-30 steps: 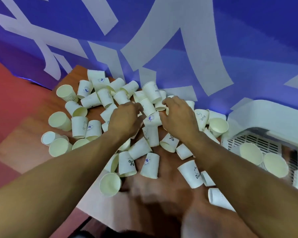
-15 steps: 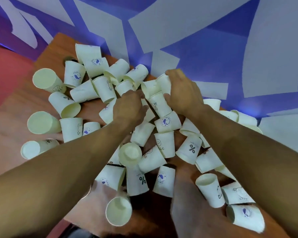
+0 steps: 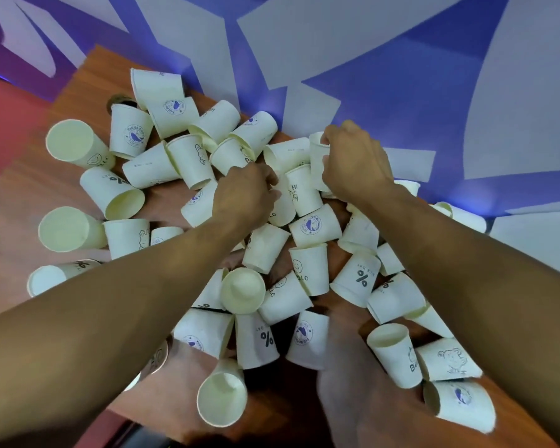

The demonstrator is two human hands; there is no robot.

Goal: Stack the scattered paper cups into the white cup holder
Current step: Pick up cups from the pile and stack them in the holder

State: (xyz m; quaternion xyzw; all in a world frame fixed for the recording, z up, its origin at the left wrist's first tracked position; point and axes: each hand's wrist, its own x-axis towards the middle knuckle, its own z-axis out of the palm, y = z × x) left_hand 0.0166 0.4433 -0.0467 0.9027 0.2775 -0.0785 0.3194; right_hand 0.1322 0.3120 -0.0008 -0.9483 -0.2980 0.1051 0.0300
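1. On the wooden surface [image 3: 84, 79], all round the Hi cup [image 3: 299, 192], the paper cups [image 3: 311, 276] lie loose. Most are on their sides or upside down, many touching or overlapping. None that I can see is nested into another.
2. Just beyond the Hi cup, the right hand [image 3: 353, 160] has its grip closed round the far cup [image 3: 317, 156], fingers curled at its rim.
3. Just left of the Hi cup, the left hand [image 3: 243, 195] reaches knuckles-up into the heap. Its fingers curl down out of sight, so I cannot tell whether its grip holds a cup or only rests among them.
4. By my reading the job is near its start. One cup is being taken up, no stack has been built on the surface, and dozens of cups remain to be gathered on every side of the Hi cup.
5. The white cup holder does not appear in this view. How many cups already sit in it, and on which side of the Hi cup it stands, cannot be told.
6. Both forearms cover cups nearer than the Hi cup, so the true count is uncertain.
7. Well to the right of the Hi cup, cups against the blue-and-white wall [image 3: 401, 76] are half hidden behind the right arm.
8. Nearest the camera, the surface edge is dark and blurred, and the cups there are hard to separate.
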